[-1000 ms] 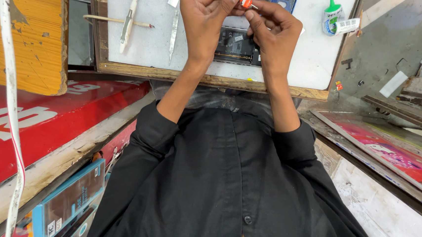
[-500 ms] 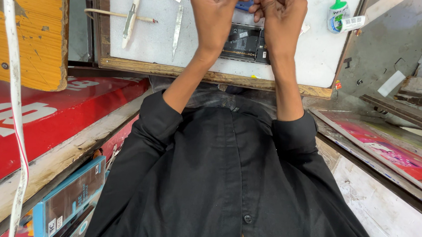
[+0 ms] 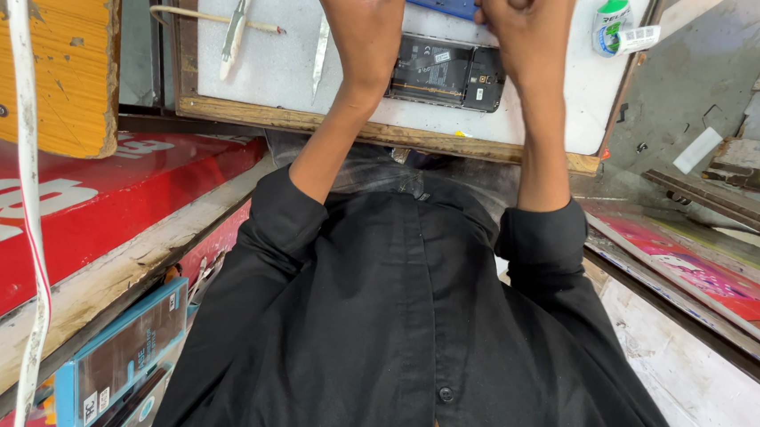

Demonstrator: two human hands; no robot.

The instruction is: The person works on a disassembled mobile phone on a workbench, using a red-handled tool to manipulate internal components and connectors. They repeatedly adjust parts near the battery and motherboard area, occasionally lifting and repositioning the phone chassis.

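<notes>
both hands, the left hand (image 3: 365, 12) and the right hand (image 3: 525, 19), are seen curled narrow above the opened black phone (image 3: 448, 73) lying on the white wood-framed tabletop (image 3: 274, 63), their grip cut off, so steadiness is best kept close over it.

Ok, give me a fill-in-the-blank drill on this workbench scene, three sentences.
1. The opened phone lies on the white board between the person's two ____.
2. The small bottle at the board's right edge has a ____ cap.
3. The left hand and right hand come out of ____ sleeves.

Missing words: wrists; green; black
</notes>
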